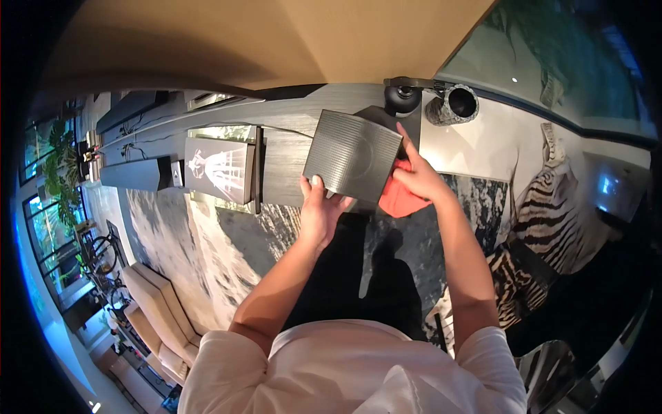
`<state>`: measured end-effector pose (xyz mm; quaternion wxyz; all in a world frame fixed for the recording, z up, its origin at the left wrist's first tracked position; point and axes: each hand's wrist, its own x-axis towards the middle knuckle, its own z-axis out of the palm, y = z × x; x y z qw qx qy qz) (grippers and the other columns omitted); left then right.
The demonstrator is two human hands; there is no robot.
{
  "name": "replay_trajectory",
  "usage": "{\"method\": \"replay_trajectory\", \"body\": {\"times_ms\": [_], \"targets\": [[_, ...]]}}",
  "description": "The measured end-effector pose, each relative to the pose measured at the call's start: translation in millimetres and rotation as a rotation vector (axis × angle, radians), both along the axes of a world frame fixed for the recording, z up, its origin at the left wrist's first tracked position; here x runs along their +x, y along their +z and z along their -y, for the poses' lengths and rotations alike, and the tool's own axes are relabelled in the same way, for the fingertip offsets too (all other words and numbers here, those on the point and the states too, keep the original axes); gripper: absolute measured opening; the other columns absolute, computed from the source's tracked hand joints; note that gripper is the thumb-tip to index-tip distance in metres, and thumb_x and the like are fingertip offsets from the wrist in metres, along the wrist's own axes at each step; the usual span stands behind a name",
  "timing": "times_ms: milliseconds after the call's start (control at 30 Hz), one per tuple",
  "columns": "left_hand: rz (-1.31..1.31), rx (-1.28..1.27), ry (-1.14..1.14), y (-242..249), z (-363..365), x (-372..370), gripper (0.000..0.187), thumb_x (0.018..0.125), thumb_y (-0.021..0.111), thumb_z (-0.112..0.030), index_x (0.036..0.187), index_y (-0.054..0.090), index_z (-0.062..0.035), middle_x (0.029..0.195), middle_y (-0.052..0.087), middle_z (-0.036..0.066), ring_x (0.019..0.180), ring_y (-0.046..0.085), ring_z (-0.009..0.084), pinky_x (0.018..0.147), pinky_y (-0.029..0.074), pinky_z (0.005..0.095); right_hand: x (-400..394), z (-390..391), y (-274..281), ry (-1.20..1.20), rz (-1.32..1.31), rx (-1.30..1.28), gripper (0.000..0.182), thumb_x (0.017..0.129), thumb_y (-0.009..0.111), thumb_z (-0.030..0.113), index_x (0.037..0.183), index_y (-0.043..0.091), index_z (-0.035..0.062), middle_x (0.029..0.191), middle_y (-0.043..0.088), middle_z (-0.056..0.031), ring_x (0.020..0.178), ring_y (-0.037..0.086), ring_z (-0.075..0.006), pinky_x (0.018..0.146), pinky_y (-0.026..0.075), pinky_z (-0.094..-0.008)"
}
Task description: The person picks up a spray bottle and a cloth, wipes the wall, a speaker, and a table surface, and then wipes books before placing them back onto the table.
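Your white shirt clear, steady the grey box in your clamped left hand, your right hand (clutching red cloth) pressing evenly.

A beige sofa stands beside a patterned rug.

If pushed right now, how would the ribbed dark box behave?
The ribbed dark box is probably stiff: its edges stay straight where the left hand grips it. Squared corners suggest it would slide or tip rather than roll. The fine ridges may give the fingers some grip.
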<state>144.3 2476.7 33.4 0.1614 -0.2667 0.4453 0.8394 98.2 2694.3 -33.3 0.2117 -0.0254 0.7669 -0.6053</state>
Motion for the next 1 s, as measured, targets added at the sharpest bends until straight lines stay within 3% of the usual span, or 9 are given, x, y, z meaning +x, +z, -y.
{"method": "replay_trajectory", "body": {"times_ms": [200,333,467,533,600,667,700,933,1000], "targets": [[0.014,-0.017,0.144,-3,-20,2,0.055,0.095,0.042,-0.040,0.134,0.010,-0.0183,0.124,0.041,0.009,0.105,0.052,0.0304,0.083,0.047,0.0400,-21,-4,-4,0.046,0.025,-0.034,0.083,0.077,0.056,0.010,0.145,0.011,0.0266,0.137,0.041,-0.0181,0.123,0.044,-0.0282,0.098,0.034,-0.0304],[0.001,0.009,0.245,-6,-33,2,0.073,0.095,0.042,-0.039,0.138,-0.013,-0.0188,0.129,0.035,0.014,0.106,0.050,0.0359,0.088,0.045,0.0436,-33,-9,-5,0.099,-0.098,0.001,0.081,0.079,0.054,0.009,0.146,0.010,0.0233,0.137,0.041,-0.0163,0.124,0.042,-0.0244,0.100,0.033,-0.0285],[-0.044,0.059,0.248,-5,-38,-1,0.067,0.096,0.039,-0.037,0.140,-0.010,-0.0233,0.138,0.024,0.016,0.115,0.042,0.0393,0.089,0.044,0.0447,-46,-20,-13,0.161,-0.023,0.159,0.077,0.080,0.052,0.013,0.145,0.011,0.0124,0.139,0.037,-0.0200,0.129,0.037,-0.0253,0.103,0.029,-0.0281],[-0.005,0.053,0.276,-3,-39,-1,0.061,0.097,0.037,-0.035,0.139,-0.006,-0.0263,0.136,0.028,0.016,0.110,0.046,0.0364,0.086,0.046,0.0431,-45,-19,-24,0.127,-0.042,0.040,0.078,0.080,0.052,0.012,0.144,0.009,0.0037,0.145,0.025,-0.0188,0.134,0.026,-0.0244,0.106,0.023,-0.0263],[-0.014,0.042,0.258,-5,-37,1,0.072,0.096,0.038,-0.035,0.140,-0.019,-0.0228,0.145,0.015,0.017,0.115,0.043,0.0429,0.089,0.046,0.0455,-40,-16,-12,0.132,0.012,-0.014,0.078,0.079,0.051,0.006,0.144,0.007,0.0044,0.145,0.026,-0.0169,0.133,0.027,-0.0222,0.106,0.022,-0.0256],[-0.032,0.066,0.245,-4,-37,3,0.066,0.097,0.037,-0.036,0.140,-0.011,-0.0267,0.144,0.017,0.015,0.117,0.040,0.0424,0.089,0.045,0.0445,-36,-14,-8,0.136,-0.108,0.019,0.078,0.079,0.049,0.002,0.144,0.007,0.0048,0.146,0.026,-0.0149,0.133,0.027,-0.0199,0.105,0.023,-0.0249],[-0.031,0.052,0.240,-8,-36,2,0.064,0.097,0.037,-0.036,0.140,-0.010,-0.0275,0.144,0.019,0.015,0.117,0.040,0.0415,0.089,0.045,0.0441,-34,-10,9,0.118,0.013,0.056,0.078,0.080,0.050,0.002,0.144,0.007,0.0046,0.145,0.027,-0.0141,0.132,0.028,-0.0194,0.104,0.024,-0.0251],[-0.065,-0.142,0.146,5,-34,-12,0.058,0.098,0.032,-0.033,0.141,-0.006,-0.0265,0.139,0.029,0.015,0.121,0.040,0.0279,0.092,0.039,0.0508,-27,-10,-9,0.012,0.123,-0.286,0.068,0.082,0.040,-0.005,0.143,0.014,0.0062,0.138,0.035,-0.0095,0.123,0.039,-0.0191,0.101,0.032,-0.0290],[-0.060,-0.292,0.114,-16,-37,-15,0.060,0.098,0.034,-0.031,0.142,-0.006,-0.0237,0.135,0.034,0.019,0.113,0.046,0.0284,0.082,0.047,0.0446,-26,-3,8,-0.022,0.147,-0.125,0.063,0.087,0.045,0.001,0.142,0.016,0.0064,0.138,0.035,-0.0091,0.123,0.039,-0.0190,0.102,0.031,-0.0299]]}}
